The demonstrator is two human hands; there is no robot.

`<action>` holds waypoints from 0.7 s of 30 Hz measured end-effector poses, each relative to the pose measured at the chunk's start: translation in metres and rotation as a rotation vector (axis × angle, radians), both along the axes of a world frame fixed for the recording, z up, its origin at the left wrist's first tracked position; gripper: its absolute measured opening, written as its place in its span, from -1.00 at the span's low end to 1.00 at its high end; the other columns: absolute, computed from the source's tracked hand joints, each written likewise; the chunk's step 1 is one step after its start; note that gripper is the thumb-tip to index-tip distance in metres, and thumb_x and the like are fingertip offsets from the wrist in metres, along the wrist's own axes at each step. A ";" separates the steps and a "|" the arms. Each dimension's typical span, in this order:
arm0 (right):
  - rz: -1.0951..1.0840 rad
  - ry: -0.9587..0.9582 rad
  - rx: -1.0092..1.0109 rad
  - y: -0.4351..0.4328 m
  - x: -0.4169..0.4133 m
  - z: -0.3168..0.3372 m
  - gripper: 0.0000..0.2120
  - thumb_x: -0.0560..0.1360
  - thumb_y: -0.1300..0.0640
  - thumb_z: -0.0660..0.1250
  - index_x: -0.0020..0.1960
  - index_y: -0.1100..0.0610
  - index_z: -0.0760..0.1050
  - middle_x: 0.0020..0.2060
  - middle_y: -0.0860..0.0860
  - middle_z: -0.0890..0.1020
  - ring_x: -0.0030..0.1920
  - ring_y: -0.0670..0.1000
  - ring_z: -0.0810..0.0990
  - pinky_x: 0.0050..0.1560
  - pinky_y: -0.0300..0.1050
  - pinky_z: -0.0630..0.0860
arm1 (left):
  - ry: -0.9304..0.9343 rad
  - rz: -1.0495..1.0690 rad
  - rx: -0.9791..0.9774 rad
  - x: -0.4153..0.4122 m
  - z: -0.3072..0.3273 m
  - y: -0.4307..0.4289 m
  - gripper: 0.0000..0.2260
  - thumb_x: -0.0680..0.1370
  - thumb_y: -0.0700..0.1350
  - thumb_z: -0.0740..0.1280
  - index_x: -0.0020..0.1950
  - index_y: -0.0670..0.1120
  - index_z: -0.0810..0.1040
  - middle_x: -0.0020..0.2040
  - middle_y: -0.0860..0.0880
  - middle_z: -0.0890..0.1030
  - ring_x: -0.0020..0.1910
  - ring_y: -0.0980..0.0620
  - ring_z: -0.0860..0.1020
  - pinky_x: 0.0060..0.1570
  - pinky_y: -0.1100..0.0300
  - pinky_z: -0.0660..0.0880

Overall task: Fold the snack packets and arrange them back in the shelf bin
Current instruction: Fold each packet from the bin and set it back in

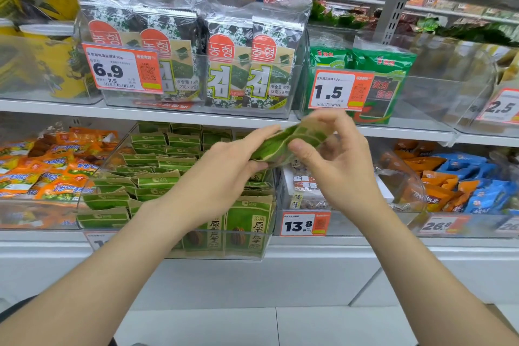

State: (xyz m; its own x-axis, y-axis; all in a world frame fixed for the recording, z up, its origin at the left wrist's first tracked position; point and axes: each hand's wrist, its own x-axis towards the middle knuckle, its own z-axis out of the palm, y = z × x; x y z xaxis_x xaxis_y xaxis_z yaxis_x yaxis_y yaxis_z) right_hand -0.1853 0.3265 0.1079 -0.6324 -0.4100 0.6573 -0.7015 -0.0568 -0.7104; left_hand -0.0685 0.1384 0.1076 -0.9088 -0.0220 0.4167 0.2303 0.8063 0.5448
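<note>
A green and tan snack packet (292,140) is held in the air in front of the lower shelf, bent in the middle. My left hand (227,166) grips its left end from below. My right hand (337,160) pinches its right end between thumb and fingers. Below and to the left stands the clear shelf bin (252,250), filled with several matching green packets (157,185), some folded flat, two standing upright at the front.
The upper shelf carries seaweed packs (224,62) in a clear bin and green packets behind a 1.5 price tag (337,90). Orange snack packs (47,171) lie left of the bin, orange and blue packs (460,185) right. A 13.8 price tag (304,223) hangs beside the bin.
</note>
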 end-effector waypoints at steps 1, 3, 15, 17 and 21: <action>-0.066 0.120 0.037 0.001 -0.005 -0.002 -0.78 0.55 0.22 0.53 0.14 0.00 0.62 0.13 0.08 0.62 0.13 0.00 0.66 0.10 0.07 0.64 | 0.034 0.054 -0.048 -0.003 -0.003 -0.004 -0.50 0.73 -0.19 0.30 0.63 0.15 0.36 -0.10 0.26 0.60 -0.29 0.37 0.53 -0.30 0.41 0.35; -0.145 0.282 0.080 0.003 -0.011 -0.005 -0.85 0.57 0.30 0.48 0.08 0.10 0.70 0.10 0.00 0.68 0.14 -0.07 0.66 0.12 0.02 0.63 | 0.077 0.133 -0.095 -0.008 -0.009 -0.013 -0.56 0.72 -0.13 0.31 0.59 0.18 0.44 -0.11 0.21 0.68 -0.29 0.24 0.56 -0.28 0.27 0.42; -0.353 0.699 0.376 -0.013 -0.030 -0.029 -0.62 0.47 0.41 0.49 0.17 0.04 0.73 -0.08 -0.03 0.77 -0.11 0.14 0.70 -0.15 0.09 0.66 | -0.209 0.445 -0.148 -0.029 -0.026 -0.044 -0.69 0.63 0.14 0.44 0.32 0.05 0.63 0.08 0.04 0.71 -0.03 0.04 0.69 0.14 -0.05 0.64; -0.340 0.740 0.416 -0.021 -0.028 -0.033 -0.64 0.47 0.38 0.49 0.17 0.04 0.72 -0.14 -0.01 0.75 -0.15 0.17 0.67 -0.22 0.08 0.64 | -0.291 0.432 -0.178 -0.032 -0.029 -0.047 -0.64 0.56 0.25 0.46 0.24 0.06 0.66 0.14 0.06 0.69 0.06 0.02 0.66 0.16 -0.05 0.63; -0.331 0.787 0.317 -0.032 -0.022 -0.030 -0.68 0.49 0.40 0.42 0.17 0.14 0.71 -0.19 0.04 0.66 -0.20 0.18 0.56 -0.22 0.06 0.54 | -0.456 0.406 -0.213 -0.035 -0.031 -0.051 -0.40 0.46 0.42 0.43 0.37 0.09 0.62 0.25 0.04 0.66 0.22 -0.06 0.60 0.24 -0.07 0.59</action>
State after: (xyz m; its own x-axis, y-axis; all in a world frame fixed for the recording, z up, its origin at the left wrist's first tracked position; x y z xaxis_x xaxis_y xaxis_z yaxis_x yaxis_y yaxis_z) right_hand -0.2077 0.2948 0.0784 -0.1667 -0.5221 0.8365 -0.9360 0.3506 0.0323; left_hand -0.1032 0.0871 0.0765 -0.9323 -0.3609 0.0239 -0.3327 0.8817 0.3344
